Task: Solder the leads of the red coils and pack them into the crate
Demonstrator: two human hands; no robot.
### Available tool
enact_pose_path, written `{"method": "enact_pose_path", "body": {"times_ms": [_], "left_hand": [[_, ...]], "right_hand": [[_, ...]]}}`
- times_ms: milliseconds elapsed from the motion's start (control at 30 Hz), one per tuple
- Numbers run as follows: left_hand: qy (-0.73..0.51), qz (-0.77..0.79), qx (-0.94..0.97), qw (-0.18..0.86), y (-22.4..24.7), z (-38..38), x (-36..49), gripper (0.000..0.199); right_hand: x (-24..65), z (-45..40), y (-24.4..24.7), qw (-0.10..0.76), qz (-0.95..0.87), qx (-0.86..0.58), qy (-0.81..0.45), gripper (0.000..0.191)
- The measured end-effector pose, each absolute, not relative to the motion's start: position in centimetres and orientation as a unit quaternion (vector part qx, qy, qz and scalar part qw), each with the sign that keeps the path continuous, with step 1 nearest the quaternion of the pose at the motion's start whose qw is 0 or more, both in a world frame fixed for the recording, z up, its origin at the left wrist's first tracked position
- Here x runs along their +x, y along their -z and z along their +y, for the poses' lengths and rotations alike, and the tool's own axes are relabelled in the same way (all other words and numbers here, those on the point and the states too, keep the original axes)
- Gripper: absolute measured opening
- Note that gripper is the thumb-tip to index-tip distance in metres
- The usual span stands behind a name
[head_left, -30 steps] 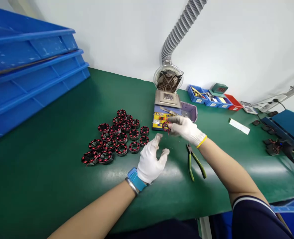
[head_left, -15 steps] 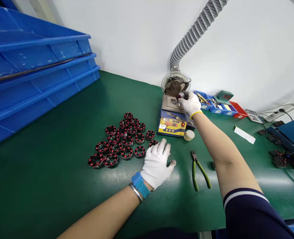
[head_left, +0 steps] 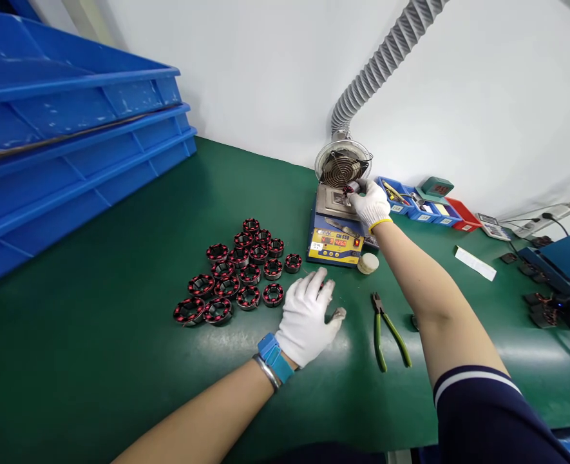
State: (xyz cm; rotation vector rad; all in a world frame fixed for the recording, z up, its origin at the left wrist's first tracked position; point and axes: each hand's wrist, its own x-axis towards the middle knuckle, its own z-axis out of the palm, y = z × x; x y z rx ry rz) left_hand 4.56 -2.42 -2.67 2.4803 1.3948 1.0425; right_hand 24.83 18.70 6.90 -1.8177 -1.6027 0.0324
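My right hand [head_left: 370, 202], in a white glove with darkened fingertips, is closed on a black and red ring part [head_left: 350, 188] above the metal top of the blue and yellow solder pot [head_left: 335, 245]. My gloved left hand [head_left: 308, 316] lies palm down near the green mat's middle, fingers apart. A small red and black bit shows between its fingers, mostly hidden. Left of this hand stand several black and red ring parts [head_left: 250, 275] in a rough triangle. A round fan grille [head_left: 341, 171] is behind the pot.
Green-handled cutters [head_left: 380, 332] lie right of my left hand. A round pale pad [head_left: 368, 263] sits beside the pot. Blue bins [head_left: 422, 211] and a red bin [head_left: 464, 216] line the wall. Stacked blue crates [head_left: 86, 148] fill the left; a grey hose [head_left: 386, 61] hangs above.
My left hand has slid slightly right, and the ring part near its fingertips is now mostly covered. My right hand keeps its hold over the pot, with the ring part slightly lower.
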Motion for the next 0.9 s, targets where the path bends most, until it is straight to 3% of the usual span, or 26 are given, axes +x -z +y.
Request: {"method": "enact_pose_path", "body": {"times_ms": [300, 467, 900], "left_hand": [[-0.27, 0.549, 0.789, 0.055, 2.0, -2.4, 4.5, 0.045], [-0.25, 0.557, 0.79, 0.051, 2.0, -2.2, 4.3, 0.045], [-0.217, 0.538, 0.813, 0.037, 2.3, -2.5, 4.2, 0.041]], "right_hand": [[24.7, 18.6, -6.1, 0.339, -0.615, -0.711, -0.044, 0.046], [24.9, 17.9, -7.0, 0.388, -0.609, -0.689, -0.066, 0.044], [27.0, 10.7, -8.3, 0.563, -0.454, -0.575, -0.382, 0.04]]}}
